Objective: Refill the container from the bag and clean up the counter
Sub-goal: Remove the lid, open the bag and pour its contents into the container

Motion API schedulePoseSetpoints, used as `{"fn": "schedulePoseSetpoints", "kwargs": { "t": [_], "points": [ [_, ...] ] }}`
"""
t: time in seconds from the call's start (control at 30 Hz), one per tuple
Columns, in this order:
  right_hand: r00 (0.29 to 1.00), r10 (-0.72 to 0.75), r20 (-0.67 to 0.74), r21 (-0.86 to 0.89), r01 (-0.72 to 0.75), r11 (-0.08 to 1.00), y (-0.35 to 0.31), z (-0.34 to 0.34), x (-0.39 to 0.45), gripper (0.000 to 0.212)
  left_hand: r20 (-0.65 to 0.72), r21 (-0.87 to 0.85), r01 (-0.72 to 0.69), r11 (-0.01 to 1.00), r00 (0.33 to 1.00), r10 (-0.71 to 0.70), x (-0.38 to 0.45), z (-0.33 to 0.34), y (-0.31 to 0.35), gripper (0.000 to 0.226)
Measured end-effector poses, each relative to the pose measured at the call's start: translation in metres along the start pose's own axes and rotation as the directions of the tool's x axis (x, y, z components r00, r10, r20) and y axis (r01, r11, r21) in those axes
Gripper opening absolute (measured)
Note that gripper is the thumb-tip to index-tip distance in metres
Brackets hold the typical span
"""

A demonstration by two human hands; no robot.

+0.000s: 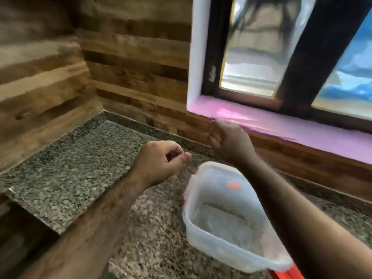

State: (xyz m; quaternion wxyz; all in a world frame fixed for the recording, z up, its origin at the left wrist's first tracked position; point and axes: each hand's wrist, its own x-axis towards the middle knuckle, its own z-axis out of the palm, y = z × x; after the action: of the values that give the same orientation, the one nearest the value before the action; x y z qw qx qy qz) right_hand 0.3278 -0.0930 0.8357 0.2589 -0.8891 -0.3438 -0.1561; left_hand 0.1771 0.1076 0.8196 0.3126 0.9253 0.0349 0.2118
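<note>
A clear rectangular plastic container (pixel 225 218) stands uncovered on the granite counter (pixel 66 174), blurred by motion, with a pale layer low inside it and an orange dot on its far wall. My left hand (pixel 159 162) hovers just left of its far corner, fingers loosely curled and holding nothing that I can see. My right hand (pixel 229 141) is raised above the container's far end, closed in a fist; its forearm crosses over the container's right side. No bag is in view.
An orange-red object (pixel 287 273) peeks out under the container's near right corner. Wood-panelled walls meet in the corner at the far left. A pink window sill (pixel 281 125) runs behind my right hand. The counter steps down at the left edge.
</note>
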Motion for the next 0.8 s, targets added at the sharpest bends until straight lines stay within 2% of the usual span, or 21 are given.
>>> {"fn": "schedulePoseSetpoints", "kwargs": {
  "t": [0.1,0.2,0.33,0.47,0.57,0.63,0.7,0.8],
  "points": [
    [0.997,-0.083,-0.002,0.051,0.083,0.995,-0.076,0.026,0.079,0.021,-0.200,0.023,0.071,0.997,0.978,-0.065,0.033,-0.069,-0.043,0.030],
    [0.983,-0.178,-0.034,0.090,0.181,0.979,-0.152,0.048,0.160,0.033,-0.392,0.051,0.091,0.995,0.918,-0.064,0.068,-0.153,-0.085,0.020],
    [0.974,-0.228,-0.009,0.149,0.227,0.963,-0.280,0.064,0.280,0.044,-0.535,0.096,0.131,0.987,0.843,-0.060,0.126,-0.306,-0.147,0.019],
    [0.942,-0.290,-0.171,0.151,0.316,0.937,-0.404,0.064,0.398,0.030,-0.714,0.168,0.131,0.977,0.700,0.029,0.170,-0.455,-0.183,0.022],
    [0.932,-0.243,-0.267,0.221,0.305,0.926,-0.475,0.054,0.477,0.040,-0.803,0.167,0.150,0.974,0.594,0.047,0.205,-0.538,-0.199,0.021],
    [0.939,-0.204,-0.277,0.220,0.269,0.938,-0.507,0.048,0.528,0.047,-0.833,0.118,0.140,0.983,0.552,0.021,0.232,-0.580,-0.210,0.027],
    [0.951,-0.178,-0.253,0.175,0.225,0.958,-0.525,0.042,0.576,0.062,-0.829,0.095,0.156,0.983,0.559,-0.008,0.262,-0.613,-0.222,0.040],
    [0.970,-0.203,-0.132,0.036,0.209,0.977,-0.539,0.034,0.632,0.072,-0.750,0.113,0.184,0.976,0.660,-0.037,0.299,-0.640,-0.231,0.052]
  ]
}}
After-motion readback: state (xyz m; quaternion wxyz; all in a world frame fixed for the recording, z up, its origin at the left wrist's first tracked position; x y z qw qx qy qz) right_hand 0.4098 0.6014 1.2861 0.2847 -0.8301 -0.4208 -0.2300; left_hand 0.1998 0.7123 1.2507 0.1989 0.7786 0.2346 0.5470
